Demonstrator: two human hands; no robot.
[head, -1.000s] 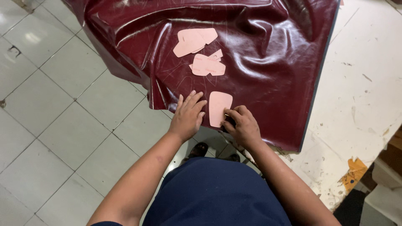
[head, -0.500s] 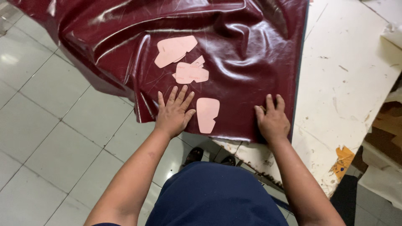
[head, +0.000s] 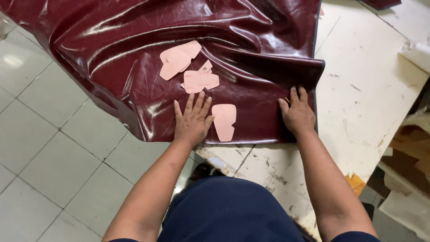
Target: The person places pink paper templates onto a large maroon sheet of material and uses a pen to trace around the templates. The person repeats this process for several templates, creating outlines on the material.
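A large glossy dark-red leather sheet [head: 134, 49] lies over the white worktable [head: 358, 112] and hangs off its left edge. My left hand [head: 192, 121] presses flat on the leather, fingers spread, just left of a pink paper pattern piece [head: 224, 121]. My right hand [head: 296, 114] rests palm-down on the leather's near right corner, by its dark edge. Several more pink pattern pieces [head: 186, 67] lie loose on the leather beyond my left hand.
Grey tiled floor [head: 49, 148] lies to the left, below the hanging leather. The table top is scuffed and chipped along its near edge [head: 251, 161]. Brown and orange scraps [head: 358, 181] and white material [head: 414, 51] sit at the right.
My right hand has left the pattern piece and slid right to the leather's corner. The leather has been pulled further onto the table and lies flatter.
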